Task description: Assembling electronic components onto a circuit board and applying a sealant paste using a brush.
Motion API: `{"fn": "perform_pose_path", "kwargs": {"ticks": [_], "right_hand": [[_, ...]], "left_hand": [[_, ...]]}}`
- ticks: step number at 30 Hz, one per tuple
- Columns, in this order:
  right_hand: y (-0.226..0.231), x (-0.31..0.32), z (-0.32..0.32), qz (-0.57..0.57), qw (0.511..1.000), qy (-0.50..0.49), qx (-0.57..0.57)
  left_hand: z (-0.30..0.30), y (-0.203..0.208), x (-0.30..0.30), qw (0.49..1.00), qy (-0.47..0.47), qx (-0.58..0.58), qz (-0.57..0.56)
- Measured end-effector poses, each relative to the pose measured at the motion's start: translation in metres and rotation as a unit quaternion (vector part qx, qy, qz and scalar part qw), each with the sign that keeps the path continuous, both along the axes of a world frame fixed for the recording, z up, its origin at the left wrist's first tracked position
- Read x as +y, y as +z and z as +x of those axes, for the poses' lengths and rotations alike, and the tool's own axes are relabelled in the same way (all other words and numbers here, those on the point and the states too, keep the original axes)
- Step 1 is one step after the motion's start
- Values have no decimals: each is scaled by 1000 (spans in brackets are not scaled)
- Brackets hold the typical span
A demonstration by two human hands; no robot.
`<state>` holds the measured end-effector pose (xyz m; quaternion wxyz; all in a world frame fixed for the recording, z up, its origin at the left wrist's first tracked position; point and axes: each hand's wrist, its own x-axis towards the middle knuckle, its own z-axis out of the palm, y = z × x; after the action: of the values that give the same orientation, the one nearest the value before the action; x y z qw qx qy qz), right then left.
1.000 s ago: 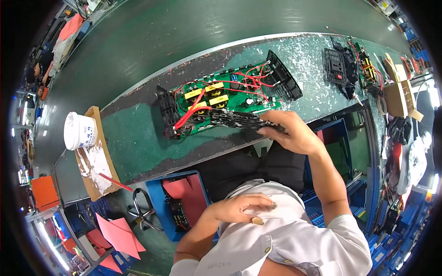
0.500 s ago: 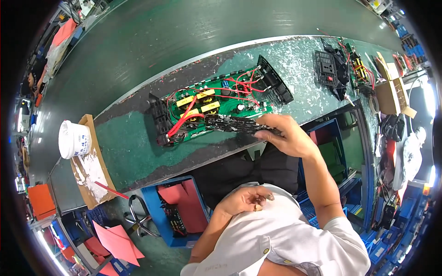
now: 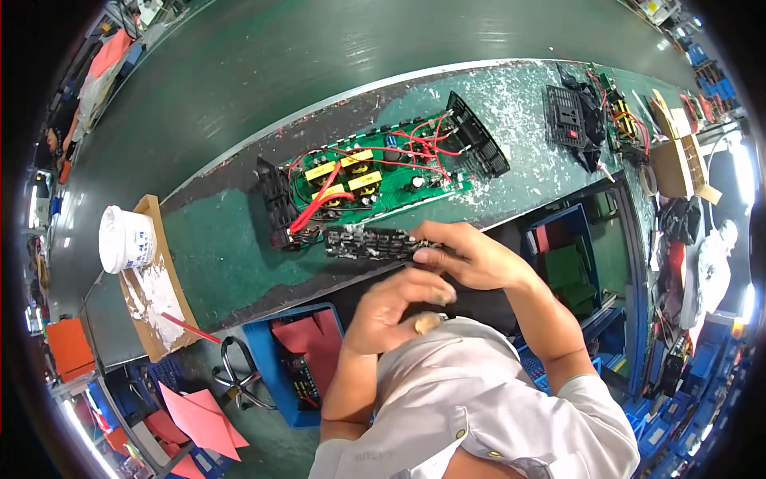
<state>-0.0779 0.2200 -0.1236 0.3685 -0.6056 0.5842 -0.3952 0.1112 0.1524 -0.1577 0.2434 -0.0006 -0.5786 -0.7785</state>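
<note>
1. Head view, right hand [image 3: 471,259]: thumb and fingers pinch one end of a black, rough-edged part [image 3: 369,243] with white smears, which sticks out leftward from the fingertips above the bench's near edge.
2. Head view, left hand [image 3: 391,307]: the fingers are loosely bent, the thumb standing apart from them, just below the black part. A tan covering shows at the thumb tip; I cannot tell exactly what it is.
3. Beyond the right fingertips, a green circuit board [image 3: 387,190] lies on the green bench [image 3: 219,255], carrying yellow-topped components [image 3: 365,182] and red wires [image 3: 321,203].
4. Black end panels stand at both its ends: one [image 3: 275,199] up and left of the fingers, the other [image 3: 477,137] straight beyond the right hand.
5. Well left of both hands' fingers, a white tub [image 3: 128,239] sits at a cardboard tray [image 3: 177,279] smeared with white paste, with a red stick [image 3: 190,327] across it.
6. Below and left of the left fingers is a blue bin [image 3: 259,359] holding pink sheets [image 3: 319,339].
</note>
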Motion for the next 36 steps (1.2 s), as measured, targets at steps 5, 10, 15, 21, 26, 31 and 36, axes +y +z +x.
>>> {"fn": "perform_pose_path", "kwargs": {"ticks": [5, 10, 15, 21, 26, 31, 36], "right_hand": [[17, 7, -7, 117, 985, -50, -116], [29, -20, -18, -34, 996, 15, 84], [24, -50, -33, -109, 957, -9, 269], [6, -51, -36, -147, 946, 2, 288], [5, -53, -38, -165, 926, -1, 338], [-4, -66, -49, -197, 908, 28, 369], [-4, -66, -51, -166, 912, 46, 371]], "left_hand": [[27, 14, -30, 882, 359, -134, -275], [10, 68, -88, 798, 219, -246, -504], [5, 85, -118, 818, 189, -351, -415], [16, 67, -120, 705, 258, -280, -598], [14, 59, -124, 759, 198, -266, -560], [9, 56, -127, 776, 188, -304, -519], [12, 53, -128, 780, 185, -266, -535]]}}
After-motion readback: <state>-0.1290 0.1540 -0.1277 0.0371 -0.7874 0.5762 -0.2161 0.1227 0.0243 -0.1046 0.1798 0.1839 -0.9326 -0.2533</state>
